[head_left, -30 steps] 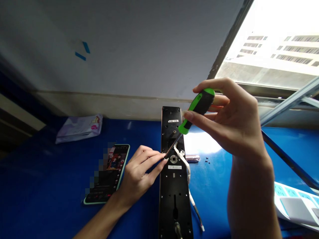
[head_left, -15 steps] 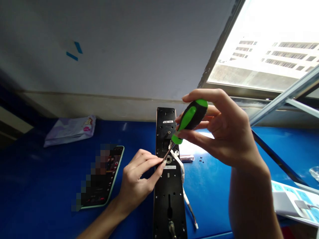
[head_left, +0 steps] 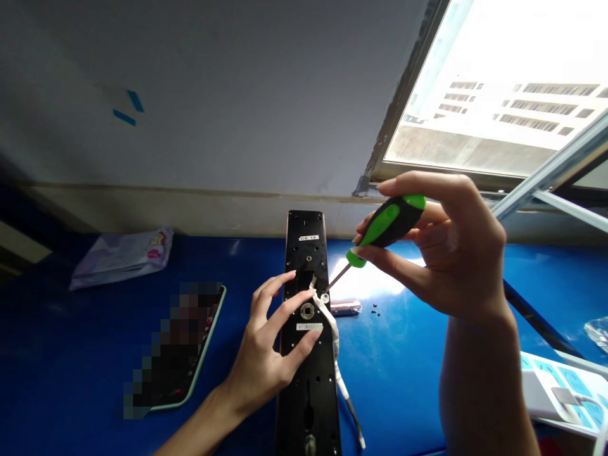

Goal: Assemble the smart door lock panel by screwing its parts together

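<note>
Blue tabletop [head_left: 71, 367] meets a grey wall [head_left: 237, 95]; behind the right hand [head_left: 446, 253], a bright window [head_left: 498, 95] pours daylight.

Workshop bench: blue worktop [head_left: 95, 354], screwdriver [head_left: 384, 228], dismantled lock panel [head_left: 306, 354], loose screws [head_left: 375, 309].

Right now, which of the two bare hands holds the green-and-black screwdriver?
The right hand, raised near the window, grips the green-and-black screwdriver by its handle. The left hand holds nothing; its fingers rest on the long black lock panel.
</note>
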Demonstrator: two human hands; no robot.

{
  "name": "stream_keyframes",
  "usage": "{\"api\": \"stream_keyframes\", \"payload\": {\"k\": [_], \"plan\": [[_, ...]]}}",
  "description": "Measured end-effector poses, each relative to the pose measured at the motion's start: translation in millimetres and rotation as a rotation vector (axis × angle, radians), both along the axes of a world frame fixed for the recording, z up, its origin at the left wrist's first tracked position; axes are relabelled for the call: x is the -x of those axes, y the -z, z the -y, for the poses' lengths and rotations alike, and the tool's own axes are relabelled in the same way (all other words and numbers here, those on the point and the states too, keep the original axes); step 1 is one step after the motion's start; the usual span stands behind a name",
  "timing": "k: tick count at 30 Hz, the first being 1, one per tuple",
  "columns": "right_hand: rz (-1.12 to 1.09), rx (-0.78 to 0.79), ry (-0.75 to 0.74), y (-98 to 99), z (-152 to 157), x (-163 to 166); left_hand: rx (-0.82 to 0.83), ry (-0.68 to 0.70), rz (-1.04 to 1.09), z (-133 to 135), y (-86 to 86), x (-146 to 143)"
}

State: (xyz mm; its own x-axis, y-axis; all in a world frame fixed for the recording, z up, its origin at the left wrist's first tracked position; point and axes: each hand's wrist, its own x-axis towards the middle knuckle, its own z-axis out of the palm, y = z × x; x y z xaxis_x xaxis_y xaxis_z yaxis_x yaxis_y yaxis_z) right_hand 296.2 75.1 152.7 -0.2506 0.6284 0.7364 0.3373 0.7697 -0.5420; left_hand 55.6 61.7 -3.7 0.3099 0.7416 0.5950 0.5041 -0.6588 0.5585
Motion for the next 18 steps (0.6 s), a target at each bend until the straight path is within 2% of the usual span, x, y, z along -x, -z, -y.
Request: {"api": "stream_keyframes", "payload": {"k": [9, 18], "plan": [[0.116, -0.071, -0.025, 0.8, -0.4, 0.1, 0.198, 0.002, 0.033, -0.3, 4.8, -1.8], [0.195, -0.075, -0.028, 5.3, -6.1, 5.1, 0.289, -0.01, 0.055, -0.1, 4.3, -1.5]]}}
